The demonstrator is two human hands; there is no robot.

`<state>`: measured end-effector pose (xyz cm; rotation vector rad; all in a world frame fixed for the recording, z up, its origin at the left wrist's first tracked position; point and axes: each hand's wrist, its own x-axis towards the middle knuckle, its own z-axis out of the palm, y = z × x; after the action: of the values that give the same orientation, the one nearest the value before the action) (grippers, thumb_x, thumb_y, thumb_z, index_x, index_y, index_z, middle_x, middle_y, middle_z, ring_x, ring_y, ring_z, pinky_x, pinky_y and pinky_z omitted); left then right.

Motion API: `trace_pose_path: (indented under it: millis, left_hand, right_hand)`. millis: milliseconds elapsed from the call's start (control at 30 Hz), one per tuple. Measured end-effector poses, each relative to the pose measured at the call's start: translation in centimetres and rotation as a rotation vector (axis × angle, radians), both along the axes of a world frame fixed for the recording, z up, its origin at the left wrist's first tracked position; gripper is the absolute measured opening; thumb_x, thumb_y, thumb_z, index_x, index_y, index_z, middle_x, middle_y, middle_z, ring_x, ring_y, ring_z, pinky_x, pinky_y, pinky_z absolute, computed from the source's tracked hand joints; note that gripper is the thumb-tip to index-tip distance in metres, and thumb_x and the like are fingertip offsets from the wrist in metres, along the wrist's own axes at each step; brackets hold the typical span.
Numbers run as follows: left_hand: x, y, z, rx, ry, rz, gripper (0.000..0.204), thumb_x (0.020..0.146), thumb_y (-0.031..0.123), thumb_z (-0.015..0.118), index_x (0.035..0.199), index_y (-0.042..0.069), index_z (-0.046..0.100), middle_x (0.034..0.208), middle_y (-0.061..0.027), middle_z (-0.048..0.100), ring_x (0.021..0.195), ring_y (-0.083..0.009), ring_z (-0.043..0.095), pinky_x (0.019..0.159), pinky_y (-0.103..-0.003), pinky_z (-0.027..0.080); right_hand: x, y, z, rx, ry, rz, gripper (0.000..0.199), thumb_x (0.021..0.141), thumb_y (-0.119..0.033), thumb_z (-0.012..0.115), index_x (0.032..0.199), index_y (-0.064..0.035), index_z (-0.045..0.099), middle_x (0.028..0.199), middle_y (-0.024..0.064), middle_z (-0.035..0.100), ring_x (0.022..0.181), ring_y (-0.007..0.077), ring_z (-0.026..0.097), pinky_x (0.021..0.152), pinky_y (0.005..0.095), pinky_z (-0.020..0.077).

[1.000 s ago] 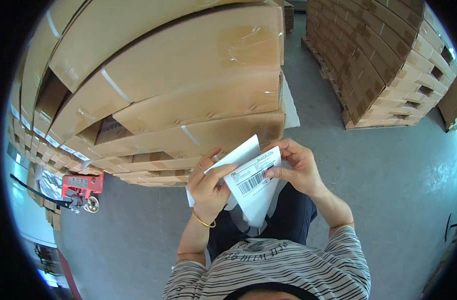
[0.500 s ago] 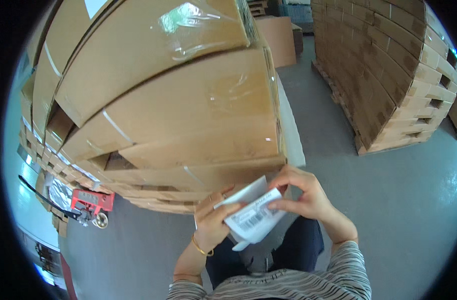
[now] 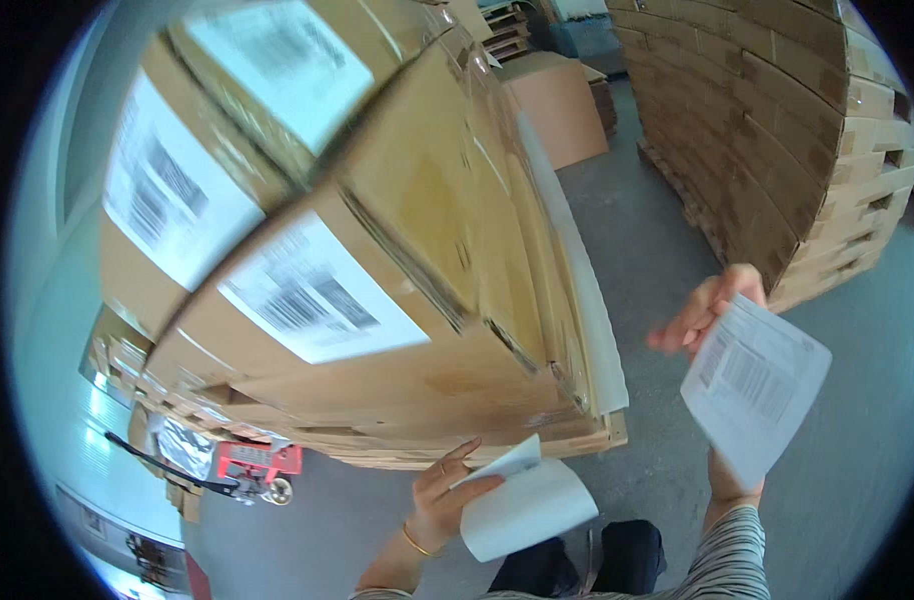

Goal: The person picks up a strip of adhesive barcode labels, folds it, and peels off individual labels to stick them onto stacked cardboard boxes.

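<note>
My left hand (image 3: 445,500) is closed on white label backing paper (image 3: 532,510), which curls over beside the near lower corner of the box stack. A white barcode label (image 3: 757,375) hangs from my right hand (image 3: 712,310), held out to the right over the grey floor. Its upper edge is at my fingers, and the sheet covers part of my wrist. Straight ahead stands a stack of brown cardboard boxes (image 3: 447,370). Several of its boxes bear white barcode labels, one of them a large label (image 3: 322,290) on the nearest box.
The box stack rests on a pallet (image 3: 602,435). Another tall stack of cartons (image 3: 747,100) stands on a pallet at the right. A brown cardboard sheet (image 3: 557,110) leans at the back. On the left are a red pallet jack (image 3: 260,460) and its black handle.
My right hand has pulled away to the right with the label, apart from the paper in my left hand. The view has shifted, and labelled box faces now show.
</note>
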<state>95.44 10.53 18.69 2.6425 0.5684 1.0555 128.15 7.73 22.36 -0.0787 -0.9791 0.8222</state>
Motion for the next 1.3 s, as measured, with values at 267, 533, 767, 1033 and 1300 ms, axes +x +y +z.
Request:
trace_pose_path:
  millis: [267, 533, 767, 1033, 1300]
  left_hand:
    - [5.4, -3.3, 17.5, 0.149, 0.219, -0.234, 0.023, 0.069, 0.002, 0.066, 0.091, 0.009, 0.070, 0.060, 0.0012, 0.045, 0.054, -0.0108, 0.050, 0.102, -0.052, 0.045]
    - [10.5, -3.9, 24.0, 0.087, 0.299, -0.262, 0.016, 0.071, 0.003, 0.064, 0.087, 0.004, 0.068, 0.062, 0.0013, 0.044, 0.054, -0.0110, 0.049, 0.105, -0.055, 0.041]
    - [15.1, -3.3, 23.5, 0.010, 0.260, -0.015, 0.010, 0.071, 0.003, 0.066, 0.081, 0.004, 0.067, 0.062, 0.0002, 0.040, 0.054, -0.0118, 0.051, 0.109, -0.058, 0.033]
    - [17.0, -4.0, 24.5, -0.125, 0.145, 0.114, 0.007, 0.071, 0.000, 0.066, 0.078, 0.001, 0.063, 0.064, -0.0011, 0.044, 0.056, -0.0140, 0.053, 0.110, -0.059, 0.031]
    - [16.0, -10.0, 22.0, -0.155, -0.140, 0.032, 0.009, 0.071, -0.001, 0.063, 0.070, -0.002, 0.054, 0.065, -0.0066, 0.045, 0.061, -0.0215, 0.055, 0.112, -0.059, 0.026]
  right_hand:
    - [-0.2, 3.3, 7.9, -0.163, -0.093, -0.135, 0.040, 0.087, -0.003, 0.061, 0.119, -0.0072, 0.037, 0.089, 0.0044, 0.059, 0.080, 0.0076, 0.057, 0.068, 0.0209, 0.0452]
    - [0.1, 9.7, 11.3, -0.188, -0.370, -0.088, 0.040, 0.085, -0.003, 0.066, 0.116, -0.0075, 0.041, 0.093, 0.0041, 0.059, 0.084, 0.0089, 0.058, 0.070, 0.0222, 0.0452]
    - [0.0, 13.2, 11.8, -0.152, -0.477, 0.174, 0.050, 0.079, -0.007, 0.075, 0.117, -0.0069, 0.043, 0.096, 0.0044, 0.057, 0.085, 0.0106, 0.058, 0.072, 0.0250, 0.0449]
    - [1.4, 13.9, 11.5, -0.290, -0.352, 0.360, 0.049, 0.079, -0.006, 0.072, 0.117, -0.0064, 0.042, 0.097, 0.0049, 0.056, 0.086, 0.0113, 0.056, 0.072, 0.0247, 0.0443]
    - [0.1, 8.5, 11.9, -0.316, -0.234, 0.408, 0.045, 0.084, -0.017, 0.069, 0.119, -0.0089, 0.041, 0.074, 0.0025, 0.050, 0.057, 0.0076, 0.045, 0.047, 0.0211, 0.0361]
